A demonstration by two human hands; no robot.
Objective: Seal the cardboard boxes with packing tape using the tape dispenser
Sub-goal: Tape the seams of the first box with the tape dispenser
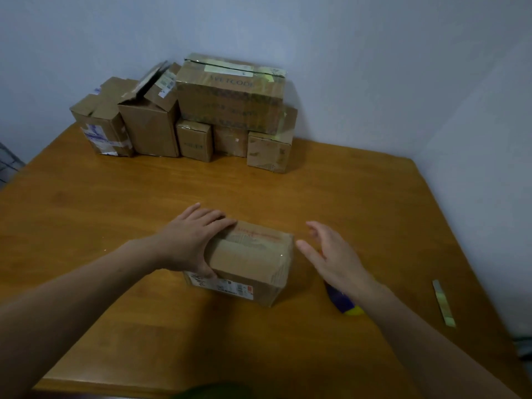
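Observation:
A small closed cardboard box [250, 260] with a printed label on its near side lies in the middle of the wooden table [115, 214]. My left hand [190, 240] rests on the box's left end, fingers straight over the top edge and thumb down its near side. My right hand [331, 254] hovers just right of the box with fingers spread and straight, holding nothing. Under my right wrist a purple and yellow object [347, 305] lies on the table, mostly hidden; it may be the tape dispenser.
A pile of several cardboard boxes [230, 96] stands at the table's far edge against the wall, some with flaps up. A loose strip of tape [444, 303] lies near the right edge. Walls close off the back and right.

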